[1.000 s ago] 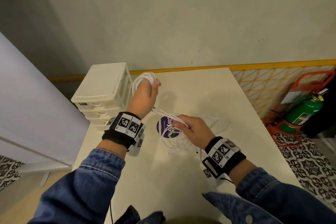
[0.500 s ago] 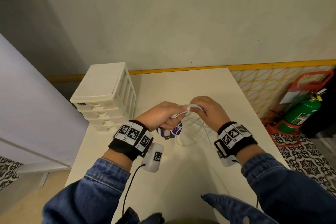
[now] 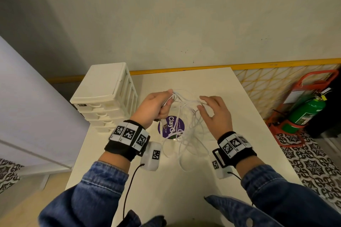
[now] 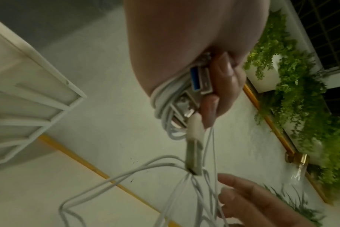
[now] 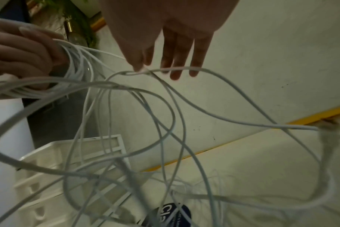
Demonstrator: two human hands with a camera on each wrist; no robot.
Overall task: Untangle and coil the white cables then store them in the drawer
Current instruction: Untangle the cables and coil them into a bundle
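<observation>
While drawers (image 3: 96, 110) shut, cables (image 3: 184, 134) outside.

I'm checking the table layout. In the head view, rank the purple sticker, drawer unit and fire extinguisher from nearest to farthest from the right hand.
1. Purple sticker, on the table just left of the right hand.
2. Drawer unit, at the table's far left.
3. Fire extinguisher, on the floor off to the right.

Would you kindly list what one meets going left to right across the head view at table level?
Drawer unit → left hand gripping the white cables → right hand → green fire extinguisher.
</observation>
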